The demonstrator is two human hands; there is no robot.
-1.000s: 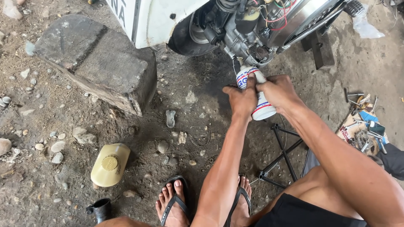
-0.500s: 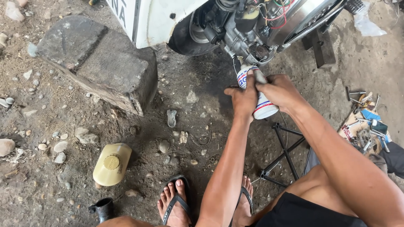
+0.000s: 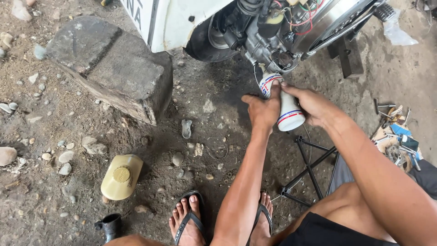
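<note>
A white spray can (image 3: 287,110) with red and blue bands is gripped between both hands, tilted so its top end points up at the underside of a motorcycle engine (image 3: 268,43) just above the knuckles. The left hand (image 3: 261,111) wraps the can's upper part from the left, fingers curled tight around it. The right hand (image 3: 312,105) closes over it from the right, with the index finger lying along the top toward the nozzle; whether that finger is pressing down is hard to tell from this angle. The can's flat base faces down toward the person, clear of the ground.

Directly above the hands sit the engine's dark metal parts, red and green wires (image 3: 302,13) and a black tyre (image 3: 205,43), with white bodywork (image 3: 177,18) further up and left. Below the right wrist stands a black metal folding frame (image 3: 309,171). Well off to the right of the right forearm lies a scatter of small tools (image 3: 396,134) on the dirt. Far left of the left hand rests a large grey stone block (image 3: 109,68), and below it, near the person's sandalled feet (image 3: 189,221), a yellowish plastic jug (image 3: 121,176) lies on its side. A small black cup (image 3: 109,226) sits just below the jug
</note>
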